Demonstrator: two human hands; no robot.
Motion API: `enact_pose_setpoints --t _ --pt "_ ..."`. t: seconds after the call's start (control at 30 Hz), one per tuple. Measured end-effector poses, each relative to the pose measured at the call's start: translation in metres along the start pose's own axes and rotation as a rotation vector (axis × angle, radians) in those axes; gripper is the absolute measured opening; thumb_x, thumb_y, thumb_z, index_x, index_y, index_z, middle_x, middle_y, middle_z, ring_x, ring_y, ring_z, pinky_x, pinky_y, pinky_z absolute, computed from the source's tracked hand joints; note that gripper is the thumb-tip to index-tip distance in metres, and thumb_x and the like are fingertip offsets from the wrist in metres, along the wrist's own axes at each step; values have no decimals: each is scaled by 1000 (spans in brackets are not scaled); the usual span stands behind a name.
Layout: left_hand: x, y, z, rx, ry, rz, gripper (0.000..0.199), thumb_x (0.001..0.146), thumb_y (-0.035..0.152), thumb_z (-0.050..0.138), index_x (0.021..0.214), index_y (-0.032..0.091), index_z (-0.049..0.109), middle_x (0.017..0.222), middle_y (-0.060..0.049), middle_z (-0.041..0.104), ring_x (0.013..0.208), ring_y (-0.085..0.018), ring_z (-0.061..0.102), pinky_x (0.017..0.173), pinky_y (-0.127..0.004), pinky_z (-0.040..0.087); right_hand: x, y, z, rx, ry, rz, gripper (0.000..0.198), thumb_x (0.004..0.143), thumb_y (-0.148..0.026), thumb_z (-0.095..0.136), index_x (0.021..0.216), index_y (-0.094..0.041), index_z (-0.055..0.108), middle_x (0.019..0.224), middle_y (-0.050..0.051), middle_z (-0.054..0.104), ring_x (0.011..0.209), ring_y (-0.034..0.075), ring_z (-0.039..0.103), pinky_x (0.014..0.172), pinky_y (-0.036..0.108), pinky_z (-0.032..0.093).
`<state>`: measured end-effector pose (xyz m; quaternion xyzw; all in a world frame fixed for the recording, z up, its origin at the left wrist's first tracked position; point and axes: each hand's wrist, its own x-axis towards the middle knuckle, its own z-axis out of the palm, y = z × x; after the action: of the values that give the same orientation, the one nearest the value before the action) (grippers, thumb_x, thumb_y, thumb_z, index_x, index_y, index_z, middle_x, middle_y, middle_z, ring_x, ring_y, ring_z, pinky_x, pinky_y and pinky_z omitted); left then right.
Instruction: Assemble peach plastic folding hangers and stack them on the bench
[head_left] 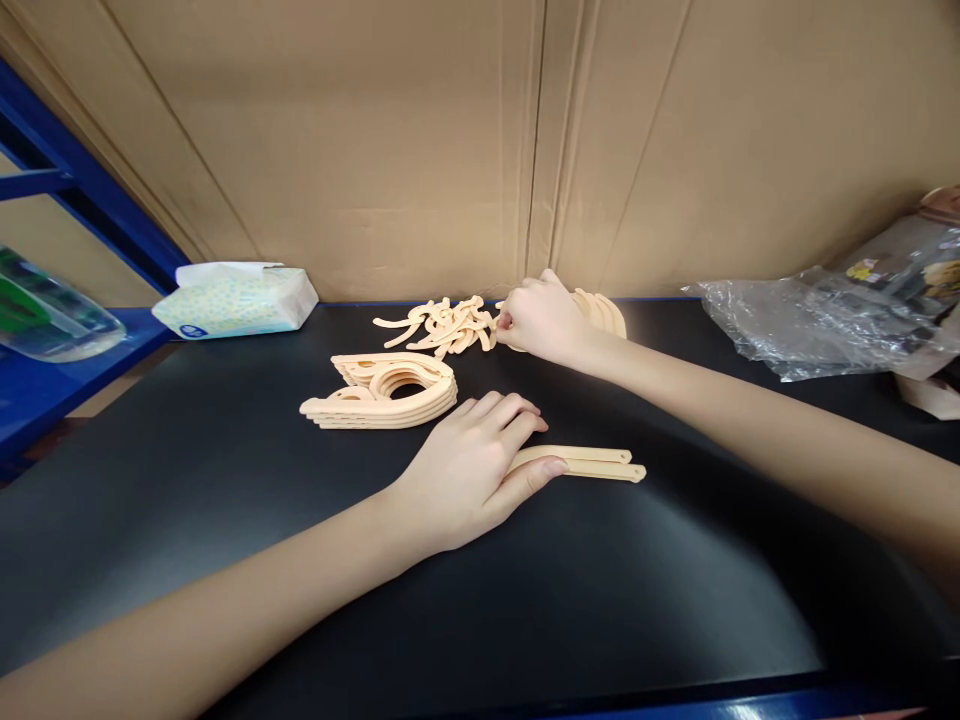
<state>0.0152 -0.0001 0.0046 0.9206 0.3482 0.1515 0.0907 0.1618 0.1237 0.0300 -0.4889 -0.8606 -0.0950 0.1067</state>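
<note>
Black tbl (pixel 645 600), cardboard (pixel 360 150) behind; L hand (pixel 472 460) holds strips (pixel 600 468), R hand (pixel 544 322) (grasp unclear) by pile (pixel 454 325).

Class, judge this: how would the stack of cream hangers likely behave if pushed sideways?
The stack of hangers may slip apart, since its layers look merely laid on one another. Each layer seems stiff, its slim parts holding a clean curve. Tipping looks unlikely: it lies low and flat on the black table.

Tissue pack (pixel 236 305) lies left; plastic bag (pixel 810 325) right; loose pieces (pixel 457 325) behind stacked frames (pixel 375 411).
</note>
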Motion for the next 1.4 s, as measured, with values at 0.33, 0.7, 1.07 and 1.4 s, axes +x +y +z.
enact_pose_setpoints --t 0.33,0.7,1.07,1.4 --pt "0 -1 1 8 7 8 48 101 48 29 114 14 60 119 -10 61 101 -25 55 87 -41 44 -12 14 -20 121 107 88 25 82 -20 52 86 -14 76 78 8 71 75 21 60 82 37 34" --pt "0 -2 2 2 17 12 51 101 50 28 115 13 60 118 -9 61 99 -25 54 85 -41 44 -115 30 -36 320 91 -161 18 87 -30 61 73 -21 69 62 -3 58 67 15 55 75 35 31" --pt "0 -5 5 -17 43 23 48 102 49 28 114 15 60 119 -8 61 98 -23 54 84 -40 42 -144 43 -16 396 14 -177 14 89 -31 65 82 -22 73 61 -5 57 63 11 51 76 33 31" --pt "0 -5 5 -19 50 23 45 102 47 30 115 15 59 117 -7 61 97 -22 54 82 -38 41 -150 44 -6 408 130 -226 10 88 -29 67 87 -22 75 60 -6 58 62 10 49 75 33 31"
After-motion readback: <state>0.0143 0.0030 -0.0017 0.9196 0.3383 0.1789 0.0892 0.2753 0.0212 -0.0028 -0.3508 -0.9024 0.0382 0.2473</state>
